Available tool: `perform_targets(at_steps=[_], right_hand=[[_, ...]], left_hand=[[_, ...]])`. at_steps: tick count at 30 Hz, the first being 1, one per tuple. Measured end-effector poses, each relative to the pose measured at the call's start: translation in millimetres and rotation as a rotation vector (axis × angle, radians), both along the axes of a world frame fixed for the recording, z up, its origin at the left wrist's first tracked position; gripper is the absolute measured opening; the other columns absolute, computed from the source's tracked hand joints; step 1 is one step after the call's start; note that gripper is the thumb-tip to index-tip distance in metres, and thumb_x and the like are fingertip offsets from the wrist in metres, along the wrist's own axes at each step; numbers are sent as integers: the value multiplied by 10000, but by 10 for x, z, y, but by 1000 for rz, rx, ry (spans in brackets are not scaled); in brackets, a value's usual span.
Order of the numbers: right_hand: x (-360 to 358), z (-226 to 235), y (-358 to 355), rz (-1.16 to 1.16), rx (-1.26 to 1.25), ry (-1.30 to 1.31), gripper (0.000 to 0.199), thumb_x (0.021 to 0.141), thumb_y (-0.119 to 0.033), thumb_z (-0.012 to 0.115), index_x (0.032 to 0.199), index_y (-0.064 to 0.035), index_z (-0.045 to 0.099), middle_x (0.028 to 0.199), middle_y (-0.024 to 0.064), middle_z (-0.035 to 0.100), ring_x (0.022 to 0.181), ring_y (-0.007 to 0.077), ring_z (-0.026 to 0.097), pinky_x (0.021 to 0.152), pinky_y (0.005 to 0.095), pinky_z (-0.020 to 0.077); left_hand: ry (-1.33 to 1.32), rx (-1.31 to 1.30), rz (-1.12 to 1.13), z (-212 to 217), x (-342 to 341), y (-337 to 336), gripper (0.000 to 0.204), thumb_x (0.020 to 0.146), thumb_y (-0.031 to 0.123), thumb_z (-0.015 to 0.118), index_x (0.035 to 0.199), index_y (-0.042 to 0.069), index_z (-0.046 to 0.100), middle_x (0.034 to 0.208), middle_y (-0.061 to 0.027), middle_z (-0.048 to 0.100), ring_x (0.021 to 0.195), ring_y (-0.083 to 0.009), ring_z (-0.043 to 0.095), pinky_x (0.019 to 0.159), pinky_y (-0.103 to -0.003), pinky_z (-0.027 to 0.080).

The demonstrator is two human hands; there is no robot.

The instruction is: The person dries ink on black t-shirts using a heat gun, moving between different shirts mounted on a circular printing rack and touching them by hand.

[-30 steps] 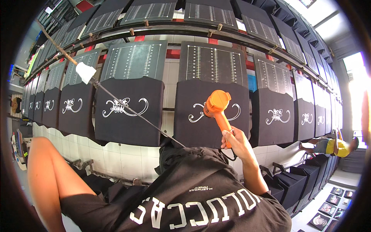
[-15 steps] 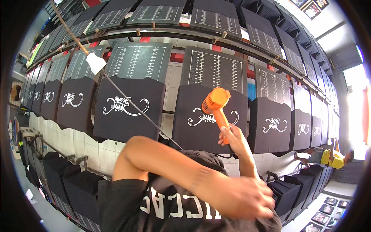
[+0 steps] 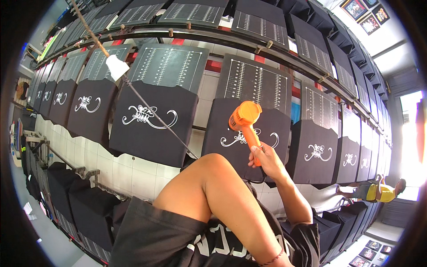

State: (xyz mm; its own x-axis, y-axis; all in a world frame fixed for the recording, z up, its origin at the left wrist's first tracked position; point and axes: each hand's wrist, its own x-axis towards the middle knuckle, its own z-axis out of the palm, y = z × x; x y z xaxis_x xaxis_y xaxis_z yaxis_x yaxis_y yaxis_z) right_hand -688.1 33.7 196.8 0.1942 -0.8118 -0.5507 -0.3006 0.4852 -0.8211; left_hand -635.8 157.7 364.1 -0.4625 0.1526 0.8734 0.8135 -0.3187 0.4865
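My right hand (image 3: 268, 161) is wrapped round the handle of an orange heat gun (image 3: 247, 115). The gun is above a black fabric panel (image 3: 227, 155) with a white scroll motif, covering part of it; whether it blows cannot be seen. My left arm (image 3: 222, 182) bends at the elbow and crosses low in front of my chest. Past its wristband, the left hand lies beyond the lower edge. Left of the gun, another black fabric panel (image 3: 155, 100) bears the same white motif. Both panels lie over dark boards with white ruled scales.
A dark cable with a white connector (image 3: 117, 67) hangs slantwise from the upper left toward my left elbow. Long rows of fabric-covered boards run left and right, with a metal rail (image 3: 213, 36) beyond. Behind me stand more black-draped boards (image 3: 91, 213). A person in yellow (image 3: 381, 192) is at the far right.
My left hand has swung down out of view, its elbow moving right. The heat gun stays in my right hand, shifted slightly left against the panel. The view has tilted a little.
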Motion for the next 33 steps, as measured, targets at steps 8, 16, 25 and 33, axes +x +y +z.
perform_targets(at_steps=[8, 16, 25, 33], right_hand=[[-93, -12, 14, 15, 12, -4, 359, 1021, -324, 547, 1077, 30, 565, 806, 55, 617, 679, 136, 655, 627, 276, 528], [-181, 208, 119, -26, 113, 41, 372, 1015, -329, 553, 1133, 23, 569, 797, 45, 609, 668, 122, 643, 619, 267, 519], [-200, 215, 369, -120, 77, 73, 336, 1013, -272, 558, 1141, 38, 579, 775, 42, 606, 646, 114, 635, 593, 254, 509], [-304, 84, 395, -179, 17, 30, 337, 1027, -314, 530, 1099, 12, 575, 758, 32, 607, 634, 107, 621, 577, 246, 507]], left_hand=[[-509, 49, 177, -499, 624, -615, 354, 977, 351, 546, 915, 21, 658, 695, -165, 656, 747, -383, 661, 693, -467, 528], [-858, -355, -356, -952, 131, -558, 935, 987, 720, 90, 1388, 1, 533, 1363, -171, 591, 1266, -286, 529, 1093, -388, 375], [-635, -200, 603, -1047, 1346, -1027, 405, 961, 396, 613, 1155, 44, 656, 1072, -143, 692, 1045, -327, 648, 941, -430, 480], [-589, 806, 2568, -1875, 3204, -1731, 131, 1002, 158, 538, 1022, 28, 548, 958, -53, 547, 820, -111, 519, 751, -261, 433]])
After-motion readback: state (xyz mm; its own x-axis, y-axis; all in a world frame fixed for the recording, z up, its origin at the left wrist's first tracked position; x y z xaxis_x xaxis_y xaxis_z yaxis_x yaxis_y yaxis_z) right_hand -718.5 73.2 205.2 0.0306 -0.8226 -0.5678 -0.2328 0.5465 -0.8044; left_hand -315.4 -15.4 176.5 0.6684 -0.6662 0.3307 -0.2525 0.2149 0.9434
